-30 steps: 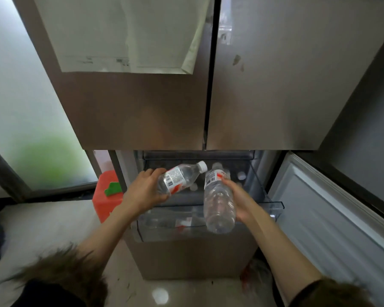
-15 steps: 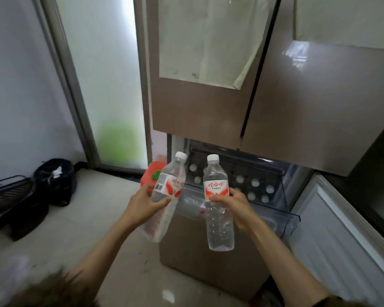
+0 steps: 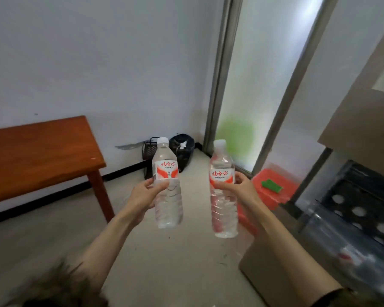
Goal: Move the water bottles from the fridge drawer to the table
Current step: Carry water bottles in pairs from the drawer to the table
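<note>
Left hand [image 3: 143, 194] and right hand [image 3: 242, 187] each hold, fingers curled round, one upright clear water bottle: the left bottle [image 3: 167, 185] and the right bottle [image 3: 222, 191], both with a white cap and a red-white label.

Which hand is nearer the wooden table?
Left. The left hand holds its bottle just right of the wooden table; the right hand is farther right, toward the fridge.

Black bin bag [image 3: 183, 151], dark basket [image 3: 148, 149], red stool [image 3: 273, 187], frosted glass door [image 3: 257, 85]

Soft daylight enters through the frosted glass door [image 3: 259, 89]; frame edges are motion-blurred and wide-angle warped.
</note>
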`<control>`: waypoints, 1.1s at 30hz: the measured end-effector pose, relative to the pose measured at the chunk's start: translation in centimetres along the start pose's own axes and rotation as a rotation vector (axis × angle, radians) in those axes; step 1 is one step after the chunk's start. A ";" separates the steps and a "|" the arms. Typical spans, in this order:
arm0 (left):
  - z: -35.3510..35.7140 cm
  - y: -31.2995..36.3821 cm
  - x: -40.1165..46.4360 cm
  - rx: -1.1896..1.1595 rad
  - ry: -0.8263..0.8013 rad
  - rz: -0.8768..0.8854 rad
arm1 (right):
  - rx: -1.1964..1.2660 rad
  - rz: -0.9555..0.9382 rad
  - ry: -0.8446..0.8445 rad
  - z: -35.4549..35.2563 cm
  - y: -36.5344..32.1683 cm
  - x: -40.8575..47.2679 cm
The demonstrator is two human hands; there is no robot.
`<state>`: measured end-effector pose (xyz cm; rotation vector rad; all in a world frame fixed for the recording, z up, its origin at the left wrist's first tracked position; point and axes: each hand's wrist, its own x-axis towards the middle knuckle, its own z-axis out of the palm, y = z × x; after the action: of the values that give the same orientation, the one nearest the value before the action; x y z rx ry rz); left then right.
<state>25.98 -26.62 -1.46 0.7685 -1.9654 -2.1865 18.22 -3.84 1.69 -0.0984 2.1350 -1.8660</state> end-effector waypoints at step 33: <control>-53.9 6.6 32.8 0.309 0.586 -0.084 | -0.393 -0.163 -0.610 64.3 -6.6 38.7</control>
<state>18.98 -89.41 -6.91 1.3652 -1.9753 -1.4533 -2.26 -75.95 -5.86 -0.8308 2.0395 -1.2306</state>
